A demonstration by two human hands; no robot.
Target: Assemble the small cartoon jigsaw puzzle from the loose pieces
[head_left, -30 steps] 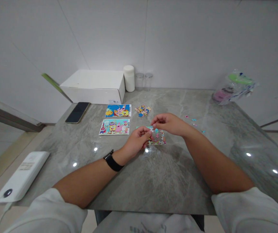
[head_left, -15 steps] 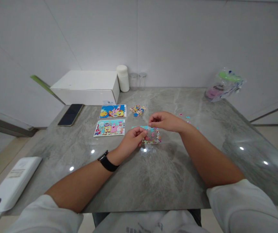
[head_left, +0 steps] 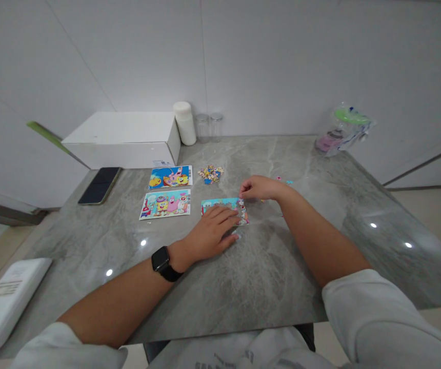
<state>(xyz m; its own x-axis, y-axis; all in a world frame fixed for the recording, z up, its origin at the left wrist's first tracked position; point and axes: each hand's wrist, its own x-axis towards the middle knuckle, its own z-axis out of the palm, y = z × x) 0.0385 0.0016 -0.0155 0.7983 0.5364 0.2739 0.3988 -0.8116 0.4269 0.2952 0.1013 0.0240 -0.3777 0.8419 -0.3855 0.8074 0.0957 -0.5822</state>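
A partly assembled jigsaw puzzle (head_left: 220, 201) with a light-blue top edge lies flat on the grey table. My left hand (head_left: 215, 230) is spread palm-down over its lower part, covering much of the picture; the fingers hold nothing. At the puzzle's upper right corner, my right hand (head_left: 257, 188) has thumb and forefinger pinched together. Whatever is between those fingertips is hidden. Loose puzzle pieces (head_left: 289, 182) lie beyond the right wrist, partly blocked by the arm. A heap of mixed pieces (head_left: 211, 174) sits behind the puzzle.
Two cartoon picture cards (head_left: 171, 177) (head_left: 165, 204) lie left of the puzzle. Farther left are a phone (head_left: 100, 186) and a white device (head_left: 11, 297). A white box (head_left: 120, 141), white bottle (head_left: 184, 124) and two clear jars (head_left: 208, 128) line the wall. A plastic-wrapped container (head_left: 341, 130) stands back right.
My left hand has opened from a pinch and now lies flat across the puzzle. My right hand remains pinched, now at the puzzle's upper right corner. The camera view has shifted slightly.
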